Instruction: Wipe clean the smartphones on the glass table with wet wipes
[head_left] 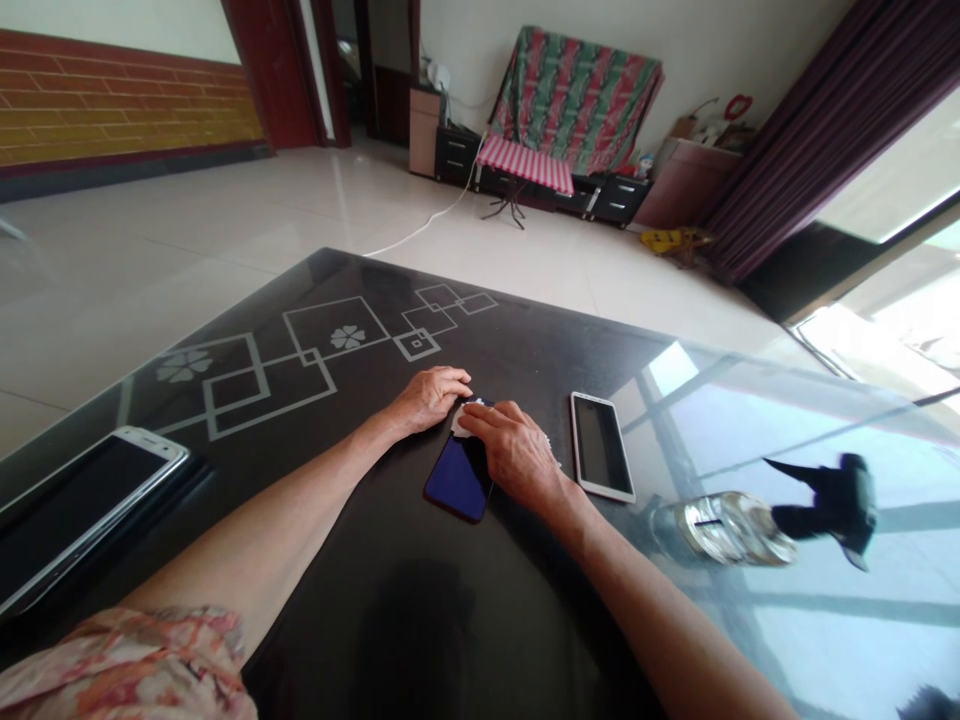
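Observation:
A dark smartphone (459, 480) with a bluish sheen lies flat on the black glossy table. At its far end, my left hand (429, 400) has its fingers together against the edge, steadying it; the exact grip is partly hidden. My right hand (521, 455) presses a crumpled white tissue (466, 420) onto the upper part of the screen, with bits of white showing beside the palm as well. Just right of that hand lies a white-framed phone (602, 447), screen up. Farther right is a clear spray bottle (720, 528) with a black trigger head, its outline smeared.
A larger white-edged phone or tablet (90, 510) lies at the table's left. The table (360, 590) has grey square and flower patterns and reflects the window at right. Across the tiled floor stand a striped folding table (525, 163) and a cloth-covered object (574, 100).

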